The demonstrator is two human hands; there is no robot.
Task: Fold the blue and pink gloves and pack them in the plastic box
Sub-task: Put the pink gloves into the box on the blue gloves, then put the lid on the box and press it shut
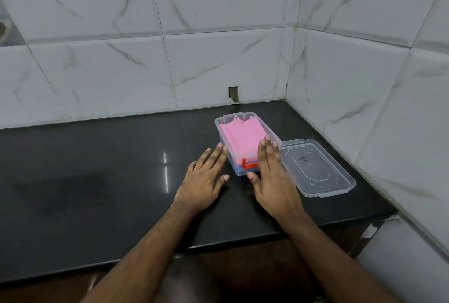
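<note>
Both hands are flat, fingers straight, holding nothing. Left hand (205,176) sits just left of centre frame, fingertips at the left wall of the clear rectangular plastic box (273,136); contact there is too close to call. Right hand (272,176) is right of centre, fingers reaching over the box's near right corner and right rim, thumb by the near end wall.

Box lies directly ahead of the hands, centre frame, long axis running from lower right to upper left, away from the person. It sits between the two hands; right hand overlaps it more.

Contents: folded pink glove (240,136) on top, filling most of the opening, its orange-red hanging loop (247,164) at the near end. Blue glove (239,169) shows only as a blue layer underneath, through the near wall.

Clear flat plastic lid (318,169) lies off the box, just right of it on the black polished countertop (97,169), roughly parallel, right beside the right hand.

Judgement: packing looks done; lid is next if closing is wanted, and the right hand is the nearer one.
</note>
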